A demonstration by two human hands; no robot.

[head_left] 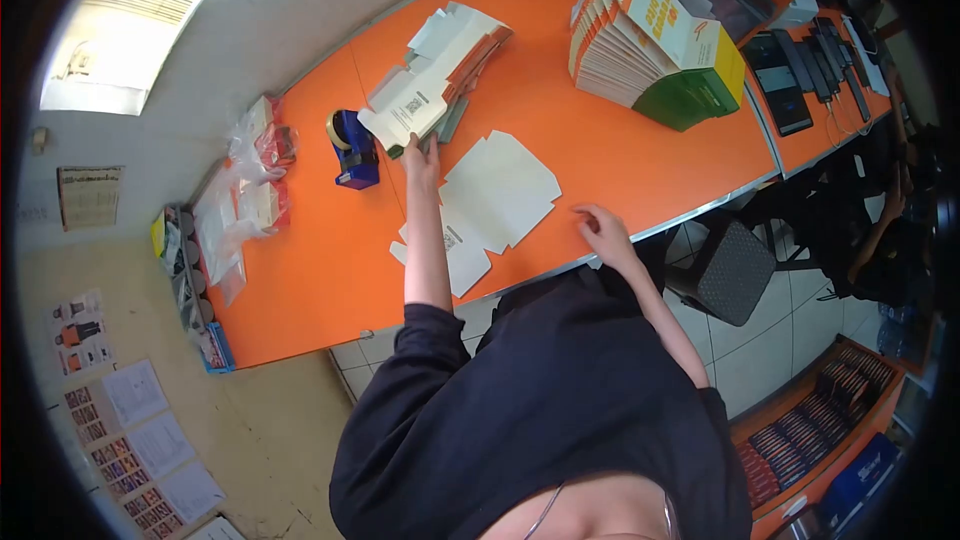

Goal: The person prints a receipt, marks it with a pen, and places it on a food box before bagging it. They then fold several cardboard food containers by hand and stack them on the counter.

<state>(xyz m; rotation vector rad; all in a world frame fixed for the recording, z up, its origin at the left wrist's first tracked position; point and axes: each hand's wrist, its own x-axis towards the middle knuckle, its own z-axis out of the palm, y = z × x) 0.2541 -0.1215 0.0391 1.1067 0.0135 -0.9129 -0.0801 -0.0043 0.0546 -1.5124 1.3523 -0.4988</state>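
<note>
My left hand (422, 158) reaches across the orange table and grips the near edge of a flat box blank (410, 110), white with a printed code. That blank lies on a loose pile of similar blanks (465, 50) with orange and green printing. Below my left forearm, an unfolded white box blank (500, 190) lies flat on the table, partly covered by the arm. My right hand (603, 235) hovers near the table's front edge, right of the unfolded blank and apart from it. Its fingers are loosely bent and hold nothing.
A blue tape dispenser (355, 150) stands left of the pile. Folded green and yellow boxes (660, 55) stand in a fanned row at the right. Plastic-wrapped items (260, 175) lie along the wall. Phones (780, 80) lie far right; a stool (735, 270) stands below, with a person nearby.
</note>
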